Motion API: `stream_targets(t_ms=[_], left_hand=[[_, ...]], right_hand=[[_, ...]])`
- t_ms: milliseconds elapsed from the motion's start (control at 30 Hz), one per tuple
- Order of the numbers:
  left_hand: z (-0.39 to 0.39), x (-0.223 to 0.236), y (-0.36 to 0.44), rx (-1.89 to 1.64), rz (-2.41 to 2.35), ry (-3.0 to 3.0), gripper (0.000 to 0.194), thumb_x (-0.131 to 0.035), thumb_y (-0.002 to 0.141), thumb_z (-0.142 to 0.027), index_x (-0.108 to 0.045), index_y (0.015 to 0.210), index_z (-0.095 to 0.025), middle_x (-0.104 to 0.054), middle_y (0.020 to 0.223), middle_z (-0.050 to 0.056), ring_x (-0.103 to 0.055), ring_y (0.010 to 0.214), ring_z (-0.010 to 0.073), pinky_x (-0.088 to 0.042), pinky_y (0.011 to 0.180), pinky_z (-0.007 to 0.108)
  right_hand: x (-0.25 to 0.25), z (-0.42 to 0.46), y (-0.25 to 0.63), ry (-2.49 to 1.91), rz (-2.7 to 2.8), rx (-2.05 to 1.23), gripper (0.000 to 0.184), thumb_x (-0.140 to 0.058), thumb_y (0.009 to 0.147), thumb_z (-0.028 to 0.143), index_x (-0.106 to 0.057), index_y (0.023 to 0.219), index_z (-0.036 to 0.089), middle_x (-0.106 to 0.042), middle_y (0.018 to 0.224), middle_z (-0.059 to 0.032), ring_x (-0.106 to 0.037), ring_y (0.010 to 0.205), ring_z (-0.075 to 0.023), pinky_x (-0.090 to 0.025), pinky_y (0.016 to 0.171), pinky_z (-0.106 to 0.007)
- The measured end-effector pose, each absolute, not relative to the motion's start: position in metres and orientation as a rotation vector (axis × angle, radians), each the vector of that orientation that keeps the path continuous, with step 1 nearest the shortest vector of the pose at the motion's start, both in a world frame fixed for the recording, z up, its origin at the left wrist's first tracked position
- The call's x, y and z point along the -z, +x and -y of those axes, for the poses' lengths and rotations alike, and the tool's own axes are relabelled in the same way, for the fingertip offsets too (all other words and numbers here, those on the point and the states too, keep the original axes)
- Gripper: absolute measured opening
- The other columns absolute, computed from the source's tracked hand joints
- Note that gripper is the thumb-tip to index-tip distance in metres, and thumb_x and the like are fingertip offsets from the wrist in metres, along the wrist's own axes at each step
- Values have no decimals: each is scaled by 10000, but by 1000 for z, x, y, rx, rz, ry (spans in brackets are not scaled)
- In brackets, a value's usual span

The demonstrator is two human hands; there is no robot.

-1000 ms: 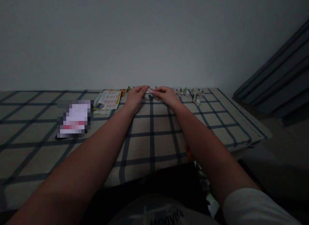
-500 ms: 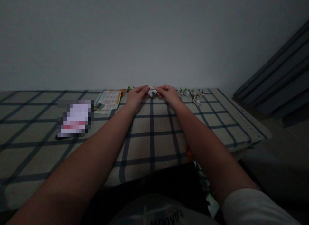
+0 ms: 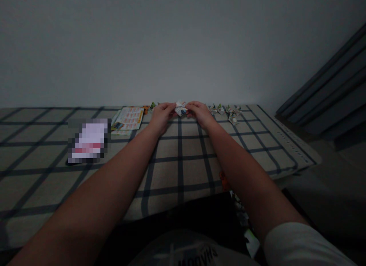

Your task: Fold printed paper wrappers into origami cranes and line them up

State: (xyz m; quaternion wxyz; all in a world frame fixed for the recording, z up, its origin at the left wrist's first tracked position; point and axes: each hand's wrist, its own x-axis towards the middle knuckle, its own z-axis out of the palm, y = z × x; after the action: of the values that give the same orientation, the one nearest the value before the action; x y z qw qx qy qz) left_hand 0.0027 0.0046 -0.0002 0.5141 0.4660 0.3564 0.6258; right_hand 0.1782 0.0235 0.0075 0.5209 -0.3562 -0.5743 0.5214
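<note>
Between my hands is a small piece of printed paper, folded and creased, pale with coloured patches. My left hand pinches its left side between thumb and fingers. From the right, my right hand pinches the opposite side. Just right of that hand, several small folded paper pieces lie in a cluster near the wall. Left of my left hand rests a stack of flat printed sheets. A green bit of folded paper shows just behind the left hand.
A checked cloth covers the table. A phone, blurred by pixels, lies at the left. The plain wall stands right behind the table, and a grey curtain hangs at the right. More paper scraps show below my right forearm.
The paper between my hands has opened out wider and shows more of its pale face. My right hand has shifted slightly to the right; my left hand has hardly moved.
</note>
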Motion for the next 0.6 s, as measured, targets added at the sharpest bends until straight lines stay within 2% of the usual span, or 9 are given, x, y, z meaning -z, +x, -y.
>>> stream_targets(t_ms=[100, 233, 500, 600], left_hand=[[-2, -1, 3, -1452, -860, 1085, 227, -801, 699, -354, -707, 786, -167, -700, 824, 41, -640, 774, 163, -521, 737, 291], [1, -2, 4, -1412, -848, 1203, 282, -809, 681, -388, -729, 821, -157, -703, 857, 54, -615, 769, 166, -484, 717, 289], [2, -3, 3, -1408, -1030, 1358, 217, -756, 669, -366, -682, 667, -163, -544, 593, -17, -451, 585, 115, -345, 595, 266], [3, -2, 3, -1364, -1051, 1374, 220, -765, 666, -370, -688, 668, -164, -521, 562, -26, -418, 554, 108, -302, 566, 268]], right_hand=[[-7, -23, 178, -825, 1397, -1268, 171, -746, 726, 327, -669, 761, 179, -654, 741, 6, -585, 661, -105, -488, 608, -220], [-7, -21, 176, -854, 1458, -1257, 175, -741, 704, 329, -666, 743, 175, -638, 725, 8, -569, 678, -113, -482, 638, -232], [-4, -23, 174, -884, 1446, -1183, 225, -740, 687, 383, -652, 732, 181, -603, 699, 26, -528, 657, -107, -440, 626, -230], [-1, -27, 175, -857, 1432, -1172, 299, -777, 685, 443, -672, 782, 181, -634, 753, 13, -563, 699, -117, -472, 661, -242]])
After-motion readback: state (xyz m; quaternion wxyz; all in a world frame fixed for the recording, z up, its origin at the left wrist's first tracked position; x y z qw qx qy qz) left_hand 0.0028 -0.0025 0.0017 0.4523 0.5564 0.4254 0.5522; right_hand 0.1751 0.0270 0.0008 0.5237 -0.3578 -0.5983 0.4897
